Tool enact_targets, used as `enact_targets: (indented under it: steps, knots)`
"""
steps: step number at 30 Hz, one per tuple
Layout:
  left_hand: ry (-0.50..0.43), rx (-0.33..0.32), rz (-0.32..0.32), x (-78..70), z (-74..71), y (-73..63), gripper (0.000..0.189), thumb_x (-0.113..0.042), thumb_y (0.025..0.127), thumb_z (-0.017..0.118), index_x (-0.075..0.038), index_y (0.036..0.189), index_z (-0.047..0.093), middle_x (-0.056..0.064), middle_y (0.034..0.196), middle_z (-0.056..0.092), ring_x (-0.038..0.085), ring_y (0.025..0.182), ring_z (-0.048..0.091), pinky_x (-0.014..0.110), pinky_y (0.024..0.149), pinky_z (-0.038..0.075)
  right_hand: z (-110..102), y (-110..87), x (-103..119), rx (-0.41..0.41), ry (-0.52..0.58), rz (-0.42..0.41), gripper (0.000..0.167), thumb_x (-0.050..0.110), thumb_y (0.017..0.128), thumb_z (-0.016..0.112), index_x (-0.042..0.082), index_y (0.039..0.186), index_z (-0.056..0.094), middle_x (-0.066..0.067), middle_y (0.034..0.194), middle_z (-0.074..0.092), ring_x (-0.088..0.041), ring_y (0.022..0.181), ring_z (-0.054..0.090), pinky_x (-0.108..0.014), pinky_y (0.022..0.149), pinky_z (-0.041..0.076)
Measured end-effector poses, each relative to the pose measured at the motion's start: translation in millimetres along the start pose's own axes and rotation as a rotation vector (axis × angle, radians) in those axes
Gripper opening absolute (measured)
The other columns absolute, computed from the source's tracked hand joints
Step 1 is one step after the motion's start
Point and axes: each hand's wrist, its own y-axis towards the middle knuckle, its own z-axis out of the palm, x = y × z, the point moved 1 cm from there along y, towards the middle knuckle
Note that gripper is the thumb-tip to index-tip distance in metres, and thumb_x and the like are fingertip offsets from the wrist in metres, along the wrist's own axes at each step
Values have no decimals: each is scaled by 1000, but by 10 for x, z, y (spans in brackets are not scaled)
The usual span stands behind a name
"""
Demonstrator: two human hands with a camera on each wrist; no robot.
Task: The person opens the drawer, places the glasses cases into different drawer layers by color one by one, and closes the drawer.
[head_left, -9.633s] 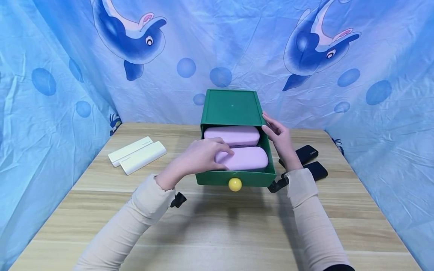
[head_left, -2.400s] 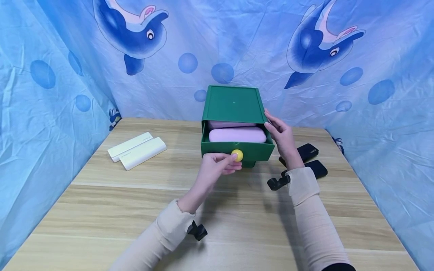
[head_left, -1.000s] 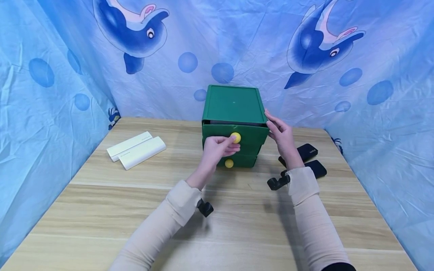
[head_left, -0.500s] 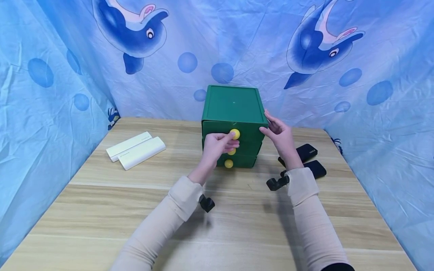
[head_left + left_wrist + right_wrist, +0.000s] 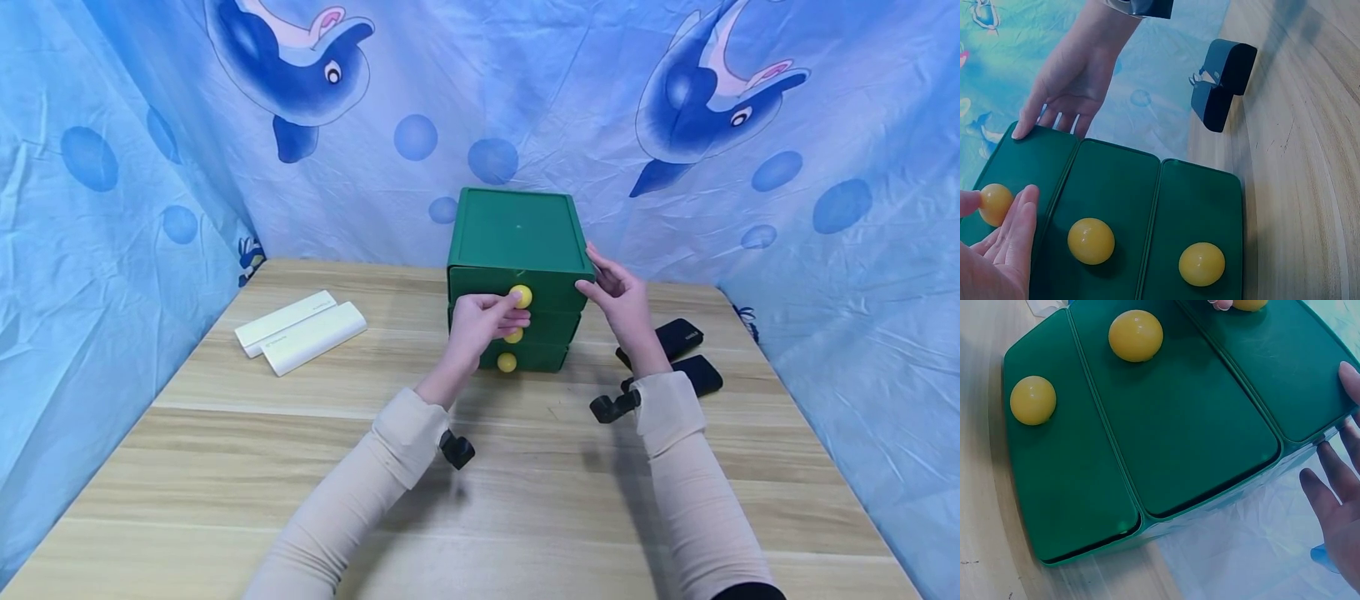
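A green three-drawer box point(image 5: 517, 233) stands at the back of the table, each drawer front carrying a round yellow knob. My left hand point(image 5: 474, 329) pinches the top drawer's knob point(image 5: 522, 296) between thumb and fingers. That drawer sits flush in the box, so its contents are hidden. The middle knob point(image 5: 1091, 241) and bottom knob point(image 5: 1202, 264) show below it. My right hand point(image 5: 627, 304) is at the box's right front corner. Its thumb lies on the top drawer front, and its mostly straight fingers point(image 5: 1332, 469) reach along the side wall.
Two overlapping white rounded slabs point(image 5: 315, 337), like power banks, lie on the wooden table point(image 5: 247, 467) at left. Two black ones point(image 5: 699, 375) lie behind my right wrist. A blue dolphin-print curtain point(image 5: 525, 100) surrounds the table's back and sides.
My left hand has left the pink cases in the top drawer, taken its knob and pushed the drawer in, covering them. My right thumb has come onto the drawer front. Lately both hands are still.
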Motion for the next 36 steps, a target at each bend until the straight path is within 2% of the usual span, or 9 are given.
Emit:
enact_targets:
  steps: [9,15,18,22,25,29,32,36]
  knots:
    - [4,-7,-3,10,1,-31,36,-29,91,67,5,102,72,20,93,75,17,78,75,30,76,60,54,-45,-70,-33,-14,-81,56,16,92,67,14,144,47,-1,155,38,-14,142,38,-22,108,41]
    - [9,-8,7,13,11,-35,35,-29,91,68,4,101,72,19,92,75,16,76,74,29,75,60,78,-59,-76,-29,-9,-158,53,11,94,62,11,144,46,-5,155,38,-16,144,35,-21,108,40]
    - [11,0,13,22,5,-31,35,-30,92,67,4,101,72,19,91,75,16,75,74,29,75,60,86,-63,-64,-22,-70,-208,49,9,95,60,9,142,48,-6,154,39,-15,145,34,-21,110,39]
    - [10,17,11,38,-9,-40,35,-31,93,66,2,100,71,18,91,75,15,76,74,29,76,60,88,-72,-46,-28,-201,-259,44,9,95,59,9,139,53,-3,152,44,-12,144,35,-30,114,37]
    - [2,27,5,59,-24,-56,34,-32,93,65,1,102,71,16,91,75,13,75,73,28,76,60,86,-74,-38,-27,-256,-268,44,9,95,59,12,138,54,-1,150,46,-10,144,35,-38,114,37]
    - [0,35,5,97,-57,-79,32,-31,93,65,-1,104,71,13,90,76,12,74,72,28,76,60,85,-64,-41,-21,-281,-265,45,11,95,60,16,139,53,-1,151,45,-11,144,35,-41,113,37]
    - [14,35,2,126,-89,-97,31,-28,94,64,-1,106,71,12,91,76,14,76,73,29,77,60,78,-53,-46,-13,-270,-254,47,12,94,61,17,140,52,-2,152,43,-12,144,34,-40,114,37]
    - [12,39,-15,152,-110,-116,28,-23,95,62,0,108,70,15,97,75,14,77,73,40,85,59,77,-71,23,2,-232,-223,50,9,93,62,15,142,51,-5,154,41,-13,146,31,-40,115,35]
